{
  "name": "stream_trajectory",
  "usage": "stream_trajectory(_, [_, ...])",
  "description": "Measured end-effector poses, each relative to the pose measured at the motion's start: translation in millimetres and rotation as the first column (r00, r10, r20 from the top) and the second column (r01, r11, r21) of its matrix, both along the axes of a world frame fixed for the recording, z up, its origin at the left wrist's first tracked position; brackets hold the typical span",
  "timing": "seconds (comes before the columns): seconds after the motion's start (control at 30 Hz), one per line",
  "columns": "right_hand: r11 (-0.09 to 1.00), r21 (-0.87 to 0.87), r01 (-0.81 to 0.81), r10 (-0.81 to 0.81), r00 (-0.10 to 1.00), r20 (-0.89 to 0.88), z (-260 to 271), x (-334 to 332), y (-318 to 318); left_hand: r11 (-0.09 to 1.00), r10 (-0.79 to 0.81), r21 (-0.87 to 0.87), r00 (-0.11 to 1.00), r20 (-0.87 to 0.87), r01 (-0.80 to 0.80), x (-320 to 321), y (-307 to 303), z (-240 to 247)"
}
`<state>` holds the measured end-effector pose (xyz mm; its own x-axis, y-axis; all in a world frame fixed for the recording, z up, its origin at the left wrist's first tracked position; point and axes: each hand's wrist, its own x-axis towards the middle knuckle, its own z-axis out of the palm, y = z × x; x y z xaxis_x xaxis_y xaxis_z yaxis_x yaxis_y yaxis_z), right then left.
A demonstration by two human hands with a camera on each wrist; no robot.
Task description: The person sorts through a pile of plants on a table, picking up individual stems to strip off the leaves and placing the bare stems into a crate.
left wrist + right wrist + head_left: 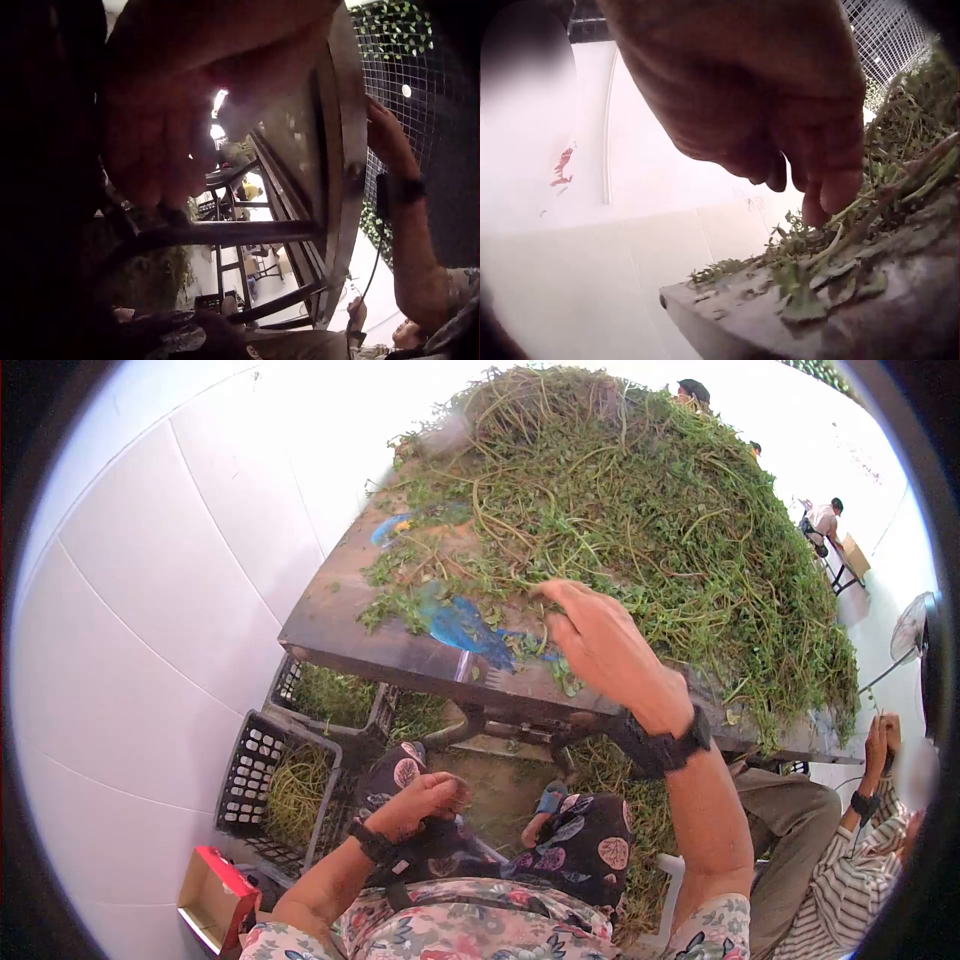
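Observation:
A broad heap of green leafy stems (600,510) covers much of the dark table (330,600). My right hand (610,650) is over the near side of the heap, back of the hand up. In the right wrist view its fingers (840,172) point down, the tips right at some stems (840,232) near the table edge, the thumb apart from them. My left hand (420,805) hangs over my lap, below the table edge, fingers loosely bent. The left wrist view shows that hand (157,142) dark, with nothing visible in it.
Black plastic crates (245,775) with stems stand at left under the table. A red open box (215,890) sits at lower left. Another person (850,870) in a striped top sits at right, beside a fan (910,628). Blue patches (465,628) show on the tabletop.

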<state>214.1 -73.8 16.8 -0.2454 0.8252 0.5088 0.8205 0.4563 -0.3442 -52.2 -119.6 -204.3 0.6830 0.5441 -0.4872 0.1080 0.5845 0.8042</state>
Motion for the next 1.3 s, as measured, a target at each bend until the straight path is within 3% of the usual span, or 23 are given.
stream_trajectory(0.1, [0.997,-0.004,0.078,-0.077,0.983,0.167,-14,5,29,0.992,-0.069,0.103,0.998,-0.012,0.070,1,1,7])
stream_trajectory(0.2, [0.928,-0.221,0.300,-0.194,0.896,0.400,-5,6,32,0.976,-0.100,0.189,0.993,-0.066,0.110,2,1,17])
stream_trajectory(0.3, [0.943,-0.124,0.309,-0.253,0.906,0.339,1,13,30,0.948,-0.096,0.306,0.995,-0.005,0.093,3,-1,43])
stream_trajectory(0.4, [0.936,-0.165,0.312,-0.320,0.947,-0.025,18,33,30,0.831,-0.094,0.552,0.995,0.018,0.068,10,4,75])
stream_trajectory(0.5, [0.867,-0.417,0.271,-0.460,0.755,-0.467,61,53,7,0.704,-0.092,0.708,0.996,0.000,0.064,22,15,92])
stream_trajectory(0.53, [0.911,-0.324,0.255,-0.405,0.703,-0.585,64,66,4,0.775,-0.126,0.622,0.992,-0.020,0.111,24,18,108])
stream_trajectory(0.6, [0.961,-0.113,0.254,-0.245,0.579,-0.777,70,94,-4,0.768,-0.101,0.637,0.995,0.013,0.070,33,16,126])
stream_trajectory(0.67, [0.968,0.073,0.241,-0.013,0.337,-0.941,76,114,-16,0.755,-0.112,0.653,0.993,0.044,0.056,41,18,135])
stream_trajectory(0.73, [0.958,0.194,0.210,0.171,0.120,-0.978,78,134,-29,0.729,-0.138,0.681,0.989,0.044,0.071,46,19,134])
stream_trajectory(0.83, [0.984,0.094,0.150,0.073,0.138,-0.988,61,145,-39,0.711,-0.158,0.699,0.986,0.050,0.078,49,16,134])
stream_trajectory(0.97, [0.990,0.063,0.126,0.061,0.023,-0.998,39,134,-49,0.668,-0.191,0.733,0.982,0.001,0.129,47,17,134])
stream_trajectory(1.2, [0.966,0.259,-0.008,0.246,-0.287,-0.926,30,123,-66,0.723,-0.147,0.690,0.980,0.136,0.013,55,9,151])
stream_trajectory(1.3, [0.908,0.411,-0.086,0.358,-0.353,-0.864,31,112,-83,0.758,-0.136,0.652,0.977,0.163,-0.003,58,9,156])
